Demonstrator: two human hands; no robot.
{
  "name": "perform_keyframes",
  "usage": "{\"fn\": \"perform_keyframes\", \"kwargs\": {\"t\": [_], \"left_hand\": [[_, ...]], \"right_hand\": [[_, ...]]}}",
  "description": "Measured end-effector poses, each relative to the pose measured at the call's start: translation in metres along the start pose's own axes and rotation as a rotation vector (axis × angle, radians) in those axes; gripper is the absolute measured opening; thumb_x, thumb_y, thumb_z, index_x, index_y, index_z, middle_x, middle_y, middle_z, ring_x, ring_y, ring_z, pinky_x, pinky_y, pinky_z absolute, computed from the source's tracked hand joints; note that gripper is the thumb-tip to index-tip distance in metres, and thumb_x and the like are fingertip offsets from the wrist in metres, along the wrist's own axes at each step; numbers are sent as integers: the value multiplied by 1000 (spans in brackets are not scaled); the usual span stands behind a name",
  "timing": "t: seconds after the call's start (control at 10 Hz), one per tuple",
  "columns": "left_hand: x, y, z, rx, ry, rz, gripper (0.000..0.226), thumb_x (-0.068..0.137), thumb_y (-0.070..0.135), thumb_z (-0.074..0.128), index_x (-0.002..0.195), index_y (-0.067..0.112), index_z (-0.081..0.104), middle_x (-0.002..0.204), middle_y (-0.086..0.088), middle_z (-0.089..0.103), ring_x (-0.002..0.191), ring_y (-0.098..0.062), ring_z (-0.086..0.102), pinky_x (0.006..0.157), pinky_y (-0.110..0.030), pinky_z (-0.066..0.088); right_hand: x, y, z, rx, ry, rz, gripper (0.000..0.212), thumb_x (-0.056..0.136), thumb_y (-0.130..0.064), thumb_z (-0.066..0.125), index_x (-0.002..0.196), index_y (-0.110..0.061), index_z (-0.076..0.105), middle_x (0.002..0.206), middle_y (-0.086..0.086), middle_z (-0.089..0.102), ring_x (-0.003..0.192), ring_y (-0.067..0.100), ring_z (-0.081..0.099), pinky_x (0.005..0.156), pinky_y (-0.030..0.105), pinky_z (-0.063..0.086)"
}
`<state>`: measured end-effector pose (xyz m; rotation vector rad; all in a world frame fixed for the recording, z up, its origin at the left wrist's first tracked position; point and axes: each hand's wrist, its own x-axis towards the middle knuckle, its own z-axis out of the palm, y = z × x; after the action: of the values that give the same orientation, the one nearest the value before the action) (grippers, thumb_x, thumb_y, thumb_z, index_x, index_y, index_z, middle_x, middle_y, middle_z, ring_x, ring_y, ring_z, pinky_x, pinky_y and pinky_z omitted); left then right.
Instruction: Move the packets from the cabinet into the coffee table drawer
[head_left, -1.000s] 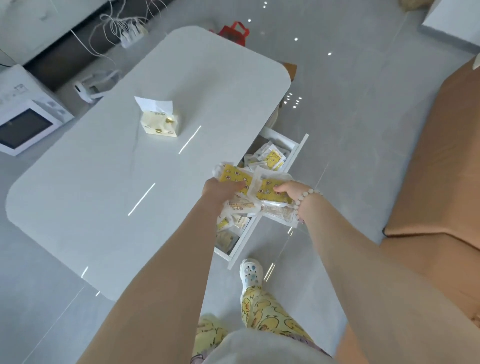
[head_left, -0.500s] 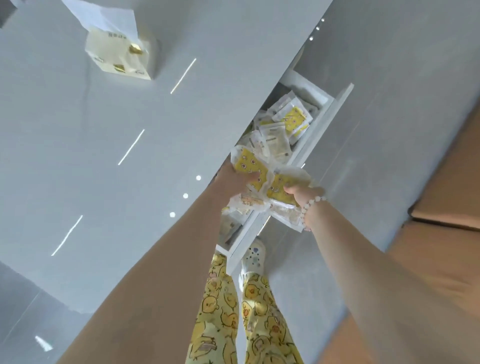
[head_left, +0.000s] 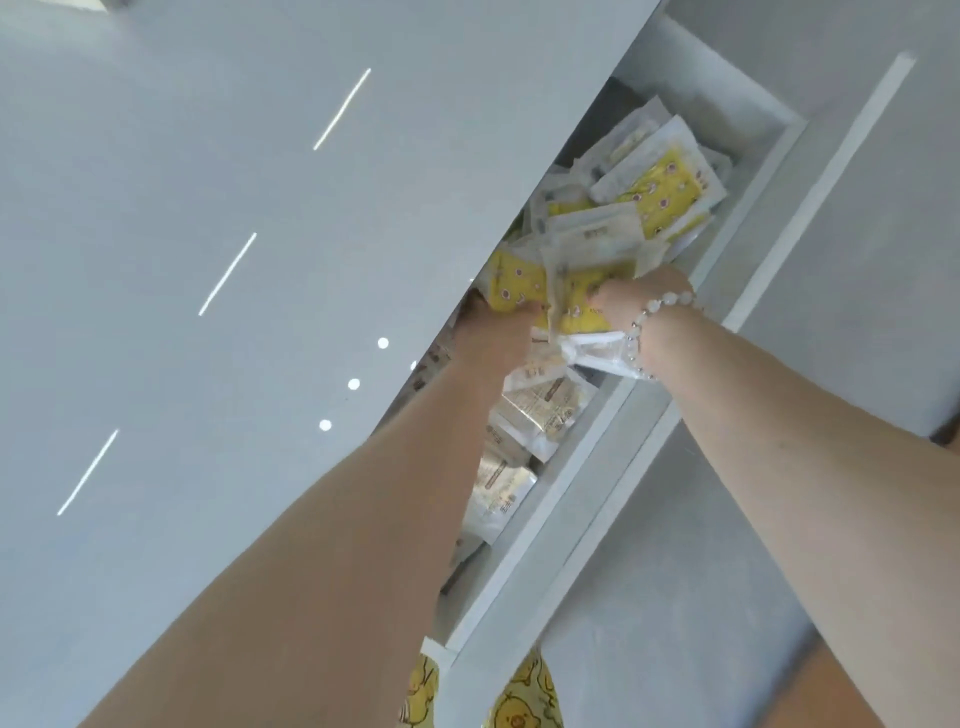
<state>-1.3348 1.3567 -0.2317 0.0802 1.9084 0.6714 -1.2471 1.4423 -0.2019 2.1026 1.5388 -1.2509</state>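
Observation:
The white coffee table drawer (head_left: 613, 441) stands pulled out from under the table top, with several yellow and clear packets lying in it (head_left: 670, 182). A bundle of yellow and white packets (head_left: 524, 283) sits low in the middle of the drawer, gripped from both sides. My left hand (head_left: 491, 332) holds it from the left, partly tucked under the table edge. My right hand (head_left: 631, 301), with a bead bracelet at the wrist, holds it from the right.
The pale coffee table top (head_left: 208, 260) fills the left half of the view and overhangs the drawer's inner side. Grey floor (head_left: 727, 597) lies to the right of the drawer front. My legs in yellow patterned trousers (head_left: 519, 701) stand at the drawer's near end.
Both hands have gone down with the bundle, from above the drawer into it. The camera has come much closer, so the tissue box on the table has left the view.

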Motion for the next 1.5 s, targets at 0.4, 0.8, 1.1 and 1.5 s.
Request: {"fn": "perform_keyframes", "kwargs": {"t": [0.4,0.8,1.1,1.5], "left_hand": [[26,-5,5,-11,133,2,61,89,33,62,140,11,36,141,-6,45,129,-23,44,107,-32,37],[25,-12,4,283,270,-134,83,84,57,58,142,6,29,145,-11,39,135,-27,37,110,-39,35],[-53,17,0,691,-67,154,48,91,32,51,138,23,43,139,-3,44,121,-25,50,95,-38,47],[-270,168,-49,1526,33,814,36,100,33,34,130,16,45,127,-2,53,116,-22,50,92,-31,38]], "right_hand": [[30,-5,3,-157,81,-80,82,76,-50,72,134,-1,42,138,12,49,127,25,47,100,31,40],[45,5,9,-150,261,-128,92,79,-35,74,145,-7,17,140,12,43,130,26,42,100,32,39],[-29,4,-36,-447,121,-468,45,94,-19,52,135,-8,38,131,10,45,124,25,40,93,31,40],[-235,0,-195,-589,305,-527,38,100,-26,29,133,-13,44,135,4,45,125,21,39,98,30,36]]}}
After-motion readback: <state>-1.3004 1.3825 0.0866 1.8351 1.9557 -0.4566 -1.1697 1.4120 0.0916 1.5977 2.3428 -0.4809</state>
